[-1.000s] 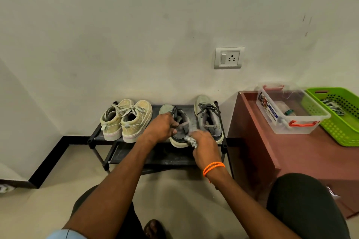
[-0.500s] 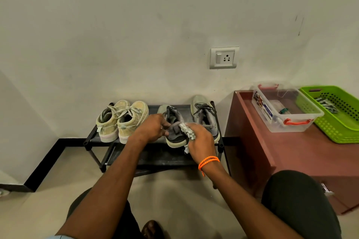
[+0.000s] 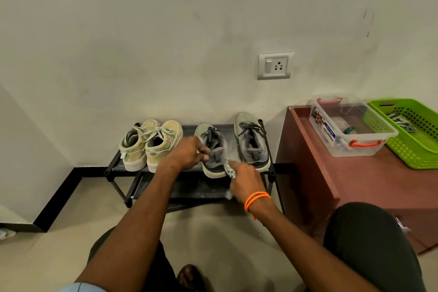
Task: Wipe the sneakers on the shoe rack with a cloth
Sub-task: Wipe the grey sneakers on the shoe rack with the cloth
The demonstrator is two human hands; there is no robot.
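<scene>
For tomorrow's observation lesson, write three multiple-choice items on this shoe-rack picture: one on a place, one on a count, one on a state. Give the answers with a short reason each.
1. Where does the clear box stand?
A. on the rack
B. on the brown cabinet, beside the green basket
C. on the floor

2. How many shoes are on the rack's top shelf?
A. two
B. three
C. four

3. What is the right hand doing?
A. gripping a cloth at a grey shoe's heel
B. hanging idle
C. pressing the wall switch

Answers:
1 B: the clear box sits on the cabinet, next to the basket.
2 C: two beige shoes and two grey ones stand on the rack.
3 A: the right hand holds the cloth against the grey shoe that the left hand steadies.
</scene>
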